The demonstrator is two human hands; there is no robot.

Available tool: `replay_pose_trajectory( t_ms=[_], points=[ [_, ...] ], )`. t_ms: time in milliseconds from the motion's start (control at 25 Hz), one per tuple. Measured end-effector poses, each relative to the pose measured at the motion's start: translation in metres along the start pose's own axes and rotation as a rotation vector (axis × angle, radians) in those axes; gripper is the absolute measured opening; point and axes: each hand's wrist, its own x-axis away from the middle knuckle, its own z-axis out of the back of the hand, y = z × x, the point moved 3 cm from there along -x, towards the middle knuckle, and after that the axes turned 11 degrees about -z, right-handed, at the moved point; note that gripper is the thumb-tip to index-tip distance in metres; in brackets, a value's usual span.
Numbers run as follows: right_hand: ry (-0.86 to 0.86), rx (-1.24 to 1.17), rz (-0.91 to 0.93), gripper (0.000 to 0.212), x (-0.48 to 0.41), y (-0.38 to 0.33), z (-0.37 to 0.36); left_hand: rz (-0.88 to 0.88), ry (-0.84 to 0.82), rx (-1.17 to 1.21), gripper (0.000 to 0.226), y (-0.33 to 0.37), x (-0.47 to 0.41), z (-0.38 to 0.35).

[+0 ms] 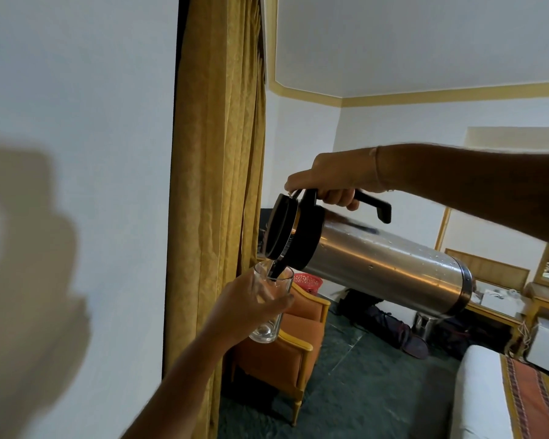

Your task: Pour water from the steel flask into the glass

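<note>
My right hand (333,179) grips the black handle of the steel flask (384,264), thumb pressing near its black lid. The flask is tipped almost level, its spout down at the left over the clear glass (271,315). My left hand (244,305) holds the glass around its side in mid-air, just below the spout. A thin stream of water seems to run into the glass, and a little water lies at its bottom. Drops cling to the flask's body.
A gold curtain (216,185) hangs just left of the glass beside a white wall. Below stands an orange armchair (286,350) with a red basket (308,282) behind it. Bags lie on the dark floor, and a bed (488,403) fills the lower right.
</note>
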Motion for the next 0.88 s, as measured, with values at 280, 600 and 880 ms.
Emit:
replay_pose_trajectory(
  t_ms=[280,600,880],
  points=[
    [-0.006,0.114,-0.015,0.062,-0.009,-0.010,0.000,0.012,-0.011,0.023,0.085,-0.003,-0.001,-0.002],
    [-0.024,0.165,-0.029,0.070,-0.013,-0.020,0.008,-0.006,-0.037,0.035,0.039,-0.001,-0.001,-0.007],
    [-0.040,0.186,-0.057,0.069,-0.020,-0.023,0.012,0.029,-0.043,0.073,0.037,-0.002,0.000,-0.007]
  ],
)
